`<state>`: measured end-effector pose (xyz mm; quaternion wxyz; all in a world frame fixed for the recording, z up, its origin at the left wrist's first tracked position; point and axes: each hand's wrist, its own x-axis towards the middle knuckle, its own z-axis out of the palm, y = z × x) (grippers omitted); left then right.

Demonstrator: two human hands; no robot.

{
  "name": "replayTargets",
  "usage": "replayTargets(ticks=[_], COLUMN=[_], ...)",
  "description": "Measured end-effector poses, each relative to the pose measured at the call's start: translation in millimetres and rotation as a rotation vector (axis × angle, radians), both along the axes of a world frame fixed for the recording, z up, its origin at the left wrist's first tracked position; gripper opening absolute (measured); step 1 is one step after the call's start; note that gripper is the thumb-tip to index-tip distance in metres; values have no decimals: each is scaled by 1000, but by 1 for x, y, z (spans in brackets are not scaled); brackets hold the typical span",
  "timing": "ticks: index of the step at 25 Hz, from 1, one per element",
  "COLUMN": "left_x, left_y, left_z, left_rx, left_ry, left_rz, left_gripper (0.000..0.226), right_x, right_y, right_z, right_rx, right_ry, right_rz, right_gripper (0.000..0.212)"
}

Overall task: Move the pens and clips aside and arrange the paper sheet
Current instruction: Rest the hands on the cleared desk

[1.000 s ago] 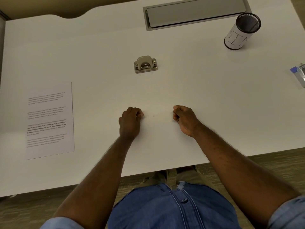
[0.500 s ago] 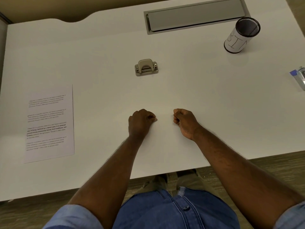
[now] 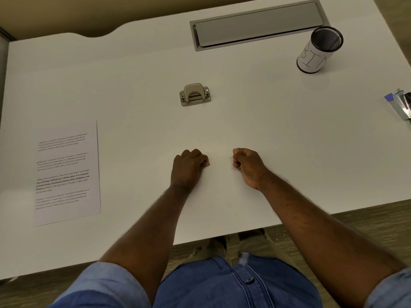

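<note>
White tabletop has a beige two-hole punch sitting mid-surface. Behind the punch to the right there's a gray cable-tray lid, and further right a black mesh pen cup with a handwritten paper label.

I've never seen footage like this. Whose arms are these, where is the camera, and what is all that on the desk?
There is no machine here: a person wears a camera on the head, looking down at their own arms. The left hand and right hand rest on the white desk with fingers curled, holding nothing. A printed paper sheet lies at the left, a hole punch in the middle, a mesh cup at the far right, and some pens at the right edge, partly cut off.
</note>
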<state>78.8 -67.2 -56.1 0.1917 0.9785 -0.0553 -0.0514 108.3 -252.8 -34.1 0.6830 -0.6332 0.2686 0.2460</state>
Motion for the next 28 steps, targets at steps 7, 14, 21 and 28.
replayTargets(ticks=[7,14,21,28], left_x=[2,-5,33,154], left_y=[7,21,-38,-141], left_z=[2,18,37,73], left_rx=[-265,-744,-800,-516], left_ry=[111,33,56,8], left_rz=[354,668,550,185], left_gripper=[15,12,11,11], right_x=[4,11,36,132], right_y=[-3,-15,-61,-163], right_z=[4,2,22,53], right_rx=[104,230,286,74], right_ry=[40,105,54,-170], right_rz=[-108,-260,-366,-213], right_gripper=[23,12,19,34])
